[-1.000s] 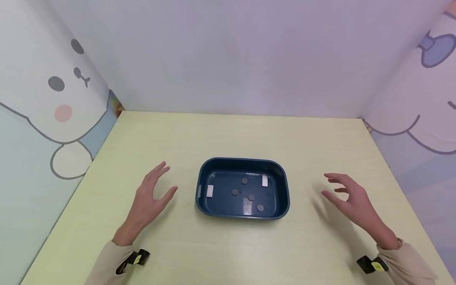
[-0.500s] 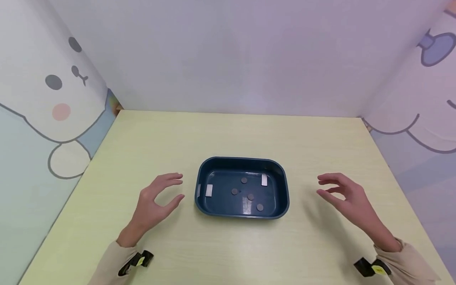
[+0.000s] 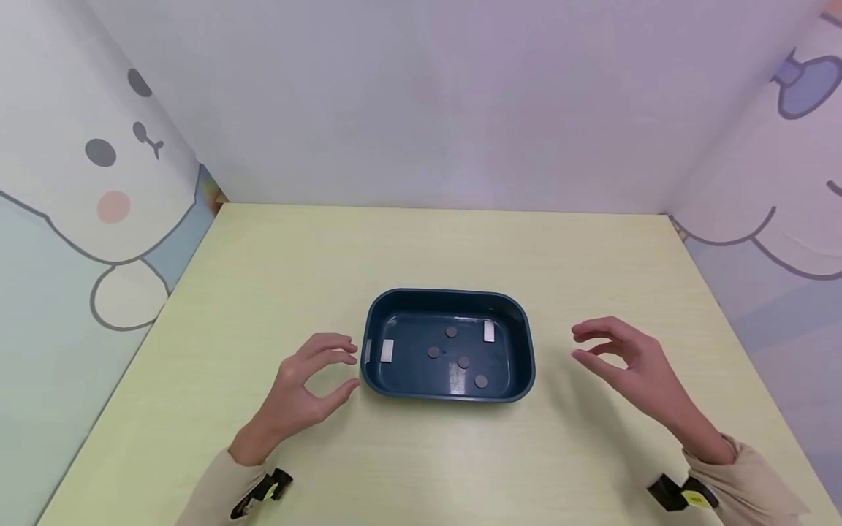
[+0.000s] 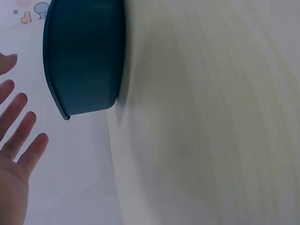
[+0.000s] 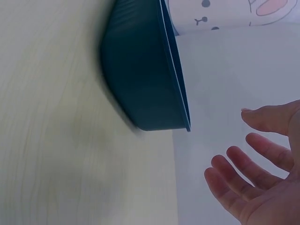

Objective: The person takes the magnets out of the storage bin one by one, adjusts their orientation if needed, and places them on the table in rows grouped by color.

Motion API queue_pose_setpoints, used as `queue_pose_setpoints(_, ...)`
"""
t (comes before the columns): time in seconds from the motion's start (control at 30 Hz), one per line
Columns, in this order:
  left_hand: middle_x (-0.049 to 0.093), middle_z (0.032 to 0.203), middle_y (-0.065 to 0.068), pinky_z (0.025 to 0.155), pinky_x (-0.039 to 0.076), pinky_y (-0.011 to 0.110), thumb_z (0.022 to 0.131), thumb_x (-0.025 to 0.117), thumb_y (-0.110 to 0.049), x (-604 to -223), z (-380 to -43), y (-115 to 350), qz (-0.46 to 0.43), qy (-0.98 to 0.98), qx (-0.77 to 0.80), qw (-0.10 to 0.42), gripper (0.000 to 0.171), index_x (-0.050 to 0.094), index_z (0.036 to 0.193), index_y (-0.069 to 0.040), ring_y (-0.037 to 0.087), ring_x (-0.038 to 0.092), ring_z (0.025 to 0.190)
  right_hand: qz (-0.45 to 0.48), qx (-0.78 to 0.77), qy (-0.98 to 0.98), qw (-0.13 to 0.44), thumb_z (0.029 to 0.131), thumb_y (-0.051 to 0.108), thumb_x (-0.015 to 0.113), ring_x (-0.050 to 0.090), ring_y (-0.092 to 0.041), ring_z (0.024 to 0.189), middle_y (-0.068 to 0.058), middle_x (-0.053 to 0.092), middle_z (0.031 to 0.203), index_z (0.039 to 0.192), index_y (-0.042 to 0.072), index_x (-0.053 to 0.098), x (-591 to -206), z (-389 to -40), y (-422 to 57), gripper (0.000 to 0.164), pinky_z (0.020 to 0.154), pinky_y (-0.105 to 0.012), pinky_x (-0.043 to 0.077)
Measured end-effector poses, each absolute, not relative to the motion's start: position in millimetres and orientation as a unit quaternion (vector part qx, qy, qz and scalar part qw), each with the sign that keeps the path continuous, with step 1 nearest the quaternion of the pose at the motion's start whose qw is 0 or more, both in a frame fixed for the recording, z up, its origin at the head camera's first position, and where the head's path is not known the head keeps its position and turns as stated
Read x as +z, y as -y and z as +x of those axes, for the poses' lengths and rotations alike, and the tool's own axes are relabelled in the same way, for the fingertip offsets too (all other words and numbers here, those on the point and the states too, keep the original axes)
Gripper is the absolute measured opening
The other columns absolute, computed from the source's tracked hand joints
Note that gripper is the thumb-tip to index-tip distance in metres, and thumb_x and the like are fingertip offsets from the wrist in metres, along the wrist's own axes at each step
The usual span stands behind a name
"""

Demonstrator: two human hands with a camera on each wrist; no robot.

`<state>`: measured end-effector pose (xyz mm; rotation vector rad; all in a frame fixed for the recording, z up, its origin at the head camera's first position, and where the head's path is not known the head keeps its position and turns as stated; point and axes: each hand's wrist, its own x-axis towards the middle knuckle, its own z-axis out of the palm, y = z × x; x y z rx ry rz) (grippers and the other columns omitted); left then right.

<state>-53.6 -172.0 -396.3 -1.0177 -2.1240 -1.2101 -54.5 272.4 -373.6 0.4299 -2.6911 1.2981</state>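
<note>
"Spotting anything at the near side of the bench (image 3: 421, 460)?"

"Two beige sleeves, the left sleeve (image 3: 217, 493) toward the bench's left edge and the right sleeve (image 3: 750, 478) toward its right edge, each with a small black device (image 3: 666, 493) strapped at the wrist."

"And the hands, are they gripping anything?"

"Nothing at all. The left hand (image 3: 305, 391) has loosely bent fingers and a thumb held apart, its tips just beside the tub. The right hand (image 3: 628, 361) curves much the same way, farther off, toward the right edge."

"Where's the tub, then?"

"The dark blue tub (image 3: 414, 374) sits upright between them, midway between the bench's side edges, its long sides running along the far edge. Four grey round spots (image 3: 463, 362) show on its floor, plus two pale rectangles (image 3: 387, 351) (labels or reflections, I can't tell)."

"Beyond that?"

"A plain pale wall (image 3: 421, 109) behind the far edge, with cartoon panels meeting it at both far corners: a pink-cheeked face (image 3: 131, 204) on the left panel, part of another figure (image 3: 743, 186) on the right."
</note>
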Motion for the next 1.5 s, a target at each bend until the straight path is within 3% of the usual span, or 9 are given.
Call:
queue_pose_setpoints(0.27, 0.060, 0.096, 0.014, 0.090, 0.042, 0.019, 0.072, 0.076, -0.005, -395.6, -48.9, 164.2, -0.396, 0.774, -0.446, 0.214, 0.019, 0.065, 0.087, -0.004, 0.030, 0.054, 0.090, 0.161, 0.417, 0.892, 0.064, 0.077, 0.001, 0.076, 0.058, -0.003, 0.093, 0.003, 0.063, 0.103, 0.111, 0.014, 0.062, -374.2, -55.4, -264.5, 0.039, 0.075, -0.014, 0.049)
queue_pose_setpoints(0.47, 0.060, 0.100, 0.006, 0.089, 0.042, 0.020, 0.076, 0.075, -0.015, -416.5, -55.4, 166.2, -0.402, 0.787, -0.420, 0.205, 0.018, 0.066, 0.090, -0.011, 0.023, 0.053, 0.096, 0.192, 0.431, 0.879, 0.062, 0.075, -0.002, 0.076, 0.058, -0.004, 0.093, 0.005, 0.062, 0.102, 0.109, 0.016, 0.062, -369.0, -56.8, -256.4, 0.040, 0.073, -0.017, 0.050)
queue_pose_setpoints(0.8, 0.061, 0.094, 0.000, 0.081, 0.048, 0.029, 0.071, 0.077, -0.011, -420.2, -56.4, 158.9, -0.414, 0.805, -0.380, 0.188, 0.016, 0.066, 0.081, -0.014, 0.017, 0.053, 0.095, 0.229, 0.459, 0.858, 0.037, 0.071, -0.012, 0.075, 0.059, -0.007, 0.092, -0.003, 0.062, 0.103, 0.107, 0.008, 0.061, -371.2, -60.6, -243.3, 0.043, 0.072, -0.022, 0.053)
queue_pose_setpoints(0.97, 0.059, 0.091, -0.003, 0.078, 0.049, 0.029, 0.069, 0.079, -0.012, -421.7, -56.0, 158.1, -0.409, 0.818, -0.362, 0.181, 0.017, 0.065, 0.078, -0.015, 0.015, 0.053, 0.091, 0.235, 0.470, 0.851, 0.015, 0.074, -0.005, 0.076, 0.060, -0.007, 0.091, 0.000, 0.062, 0.103, 0.107, 0.011, 0.062, -370.4, -63.6, -237.9, 0.040, 0.072, -0.024, 0.053)
queue_pose_setpoints(1.13, 0.059, 0.088, -0.003, 0.077, 0.050, 0.029, 0.069, 0.079, -0.015, -422.1, -56.5, 158.7, -0.405, 0.825, -0.348, 0.184, 0.015, 0.066, 0.076, -0.015, 0.015, 0.053, 0.090, 0.247, 0.478, 0.843, -0.002, 0.076, 0.002, 0.077, 0.061, -0.011, 0.092, -0.007, 0.063, 0.103, 0.108, 0.011, 0.062, -370.0, -67.1, -233.3, 0.036, 0.072, -0.026, 0.054)
queue_pose_setpoints(1.33, 0.059, 0.087, -0.004, 0.076, 0.049, 0.028, 0.067, 0.081, -0.014, -421.9, -56.1, 158.2, -0.400, 0.830, -0.344, 0.182, 0.017, 0.066, 0.076, -0.015, 0.014, 0.052, 0.089, 0.279, 0.484, 0.829, -0.006, 0.076, 0.001, 0.077, 0.061, -0.022, 0.092, -0.002, 0.063, 0.104, 0.109, 0.015, 0.061, -372.1, -71.7, -228.1, 0.039, 0.072, -0.028, 0.054)
queue_pose_setpoints(1.5, 0.059, 0.087, -0.004, 0.077, 0.049, 0.028, 0.071, 0.079, -0.018, -421.3, -53.6, 156.6, -0.395, 0.833, -0.344, 0.177, 0.013, 0.066, 0.076, -0.015, 0.014, 0.052, 0.090, 0.290, 0.480, 0.828, -0.003, 0.072, -0.003, 0.078, 0.062, -0.021, 0.088, -0.003, 0.063, 0.100, 0.108, 0.012, 0.062, -375.6, -72.9, -224.4, 0.042, 0.072, -0.029, 0.054)
